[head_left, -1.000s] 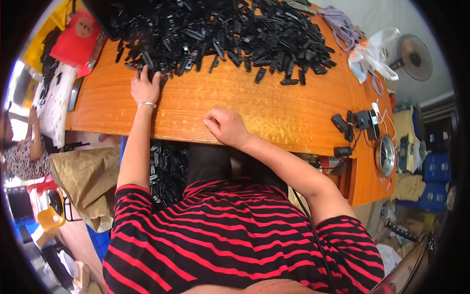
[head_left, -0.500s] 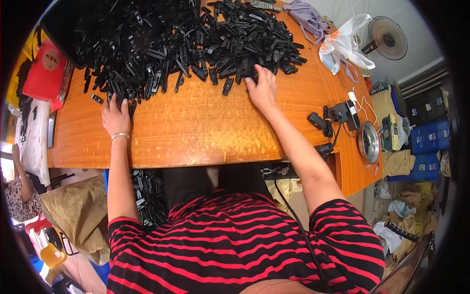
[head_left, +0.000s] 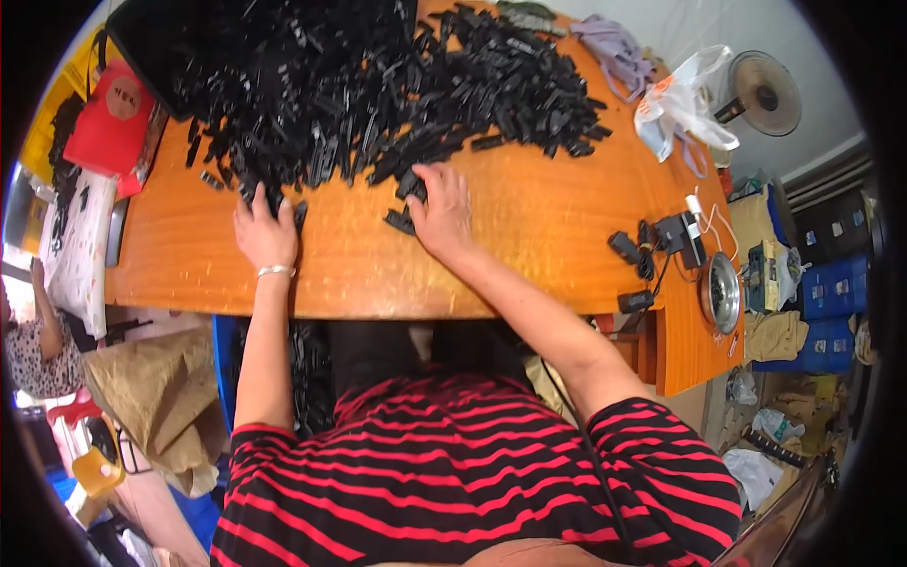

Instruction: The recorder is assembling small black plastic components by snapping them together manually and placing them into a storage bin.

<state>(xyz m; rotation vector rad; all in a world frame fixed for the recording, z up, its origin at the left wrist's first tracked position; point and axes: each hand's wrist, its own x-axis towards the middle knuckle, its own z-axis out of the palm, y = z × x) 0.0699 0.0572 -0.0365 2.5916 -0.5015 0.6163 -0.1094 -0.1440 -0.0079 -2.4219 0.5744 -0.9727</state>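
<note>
A large heap of small, narrow black plastic parts (head_left: 321, 104) spreads over the far side of the wooden table (head_left: 368, 274). At the heap's near left edge, my left hand (head_left: 265, 234) rests palm down with fingers apart, touching parts at the edge. One loose black part lies beside its thumb. My right hand (head_left: 444, 213) is on the tabletop nearer the middle, fingers bent round a few black plastic parts (head_left: 412, 185). Another black part (head_left: 401, 221) lies by its thumb. Their exact kind is too small to tell.
Right of the heap lie a purple cloth (head_left: 614, 52) and a white plastic bag (head_left: 682, 109). A black adapter with cables (head_left: 678, 238) and a metal bowl (head_left: 722, 293) sit on the right. A red box (head_left: 109, 118) stands at left. Another person's arm (head_left: 49, 307) shows far left.
My right hand has moved left and nearer to me, drawing black parts from the heap's near edge. My left hand has shifted slightly right and nearer in the picture; the whole view has shifted too.
</note>
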